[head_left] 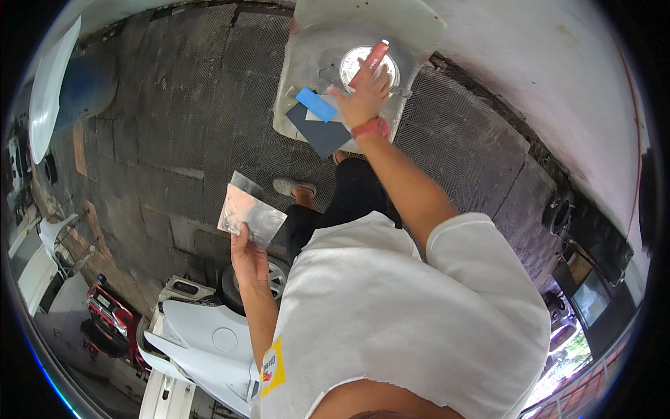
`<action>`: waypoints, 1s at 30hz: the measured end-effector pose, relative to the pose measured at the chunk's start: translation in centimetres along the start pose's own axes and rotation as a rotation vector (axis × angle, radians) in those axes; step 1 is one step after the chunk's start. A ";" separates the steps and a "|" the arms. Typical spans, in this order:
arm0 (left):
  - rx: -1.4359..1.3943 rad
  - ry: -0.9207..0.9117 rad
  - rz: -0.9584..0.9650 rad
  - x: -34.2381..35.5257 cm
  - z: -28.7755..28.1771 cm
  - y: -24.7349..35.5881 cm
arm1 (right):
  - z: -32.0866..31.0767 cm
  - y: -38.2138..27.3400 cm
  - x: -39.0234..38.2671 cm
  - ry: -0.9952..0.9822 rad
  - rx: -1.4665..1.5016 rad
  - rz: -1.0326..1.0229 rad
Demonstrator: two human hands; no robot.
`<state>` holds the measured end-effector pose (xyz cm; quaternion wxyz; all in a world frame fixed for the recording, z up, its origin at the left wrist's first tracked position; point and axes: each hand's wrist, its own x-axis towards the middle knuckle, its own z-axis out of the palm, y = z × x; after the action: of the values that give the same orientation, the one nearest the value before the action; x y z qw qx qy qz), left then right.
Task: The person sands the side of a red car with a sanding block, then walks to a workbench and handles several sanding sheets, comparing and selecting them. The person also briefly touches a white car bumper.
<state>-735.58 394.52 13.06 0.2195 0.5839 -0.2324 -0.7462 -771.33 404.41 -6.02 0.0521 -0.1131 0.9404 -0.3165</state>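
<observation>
My left hand [250, 257] grips a flat, square-edged metal plate [266, 218], thumb on its face. Pinkish filler paste [238, 204] is smeared over one side of the plate, and a grey corner [246, 183] juts out beyond it. My right hand [363, 101], with a red band at the wrist, reaches over a stand with its fingers spread. Under the fingertips lies a red tube [379, 53] with a white tip, resting across a round silver tin lid [347, 68]. Beside the thumb, a blue block [315, 105] sits on a white sheet [337, 109] and dark sandpaper [317, 135].
The things at my right hand rest on a pale, scuffed plastic stand [317, 35]. A white wall [537, 63] rises on the right. Dark textured mats [181, 105] cover the floor. White car bodywork [209, 335] and a wheel [278, 276] stand close at lower left.
</observation>
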 end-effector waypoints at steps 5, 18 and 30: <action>-0.022 0.052 -0.009 -0.5 0.2 -0.2 | 2.7 2.0 6.8 -0.238 -0.356 0.214; -0.030 0.122 -0.019 -0.4 1.1 -0.8 | -2.5 -0.1 7.9 -0.302 -0.140 0.111; 0.113 0.107 -0.132 1.2 0.1 -0.8 | -0.1 9.6 -8.3 -0.975 -0.481 -0.137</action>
<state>-736.01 394.49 11.65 0.1484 0.6483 -0.2231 -0.7127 -764.97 413.92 -11.55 0.4341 -0.3163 0.8435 -0.0059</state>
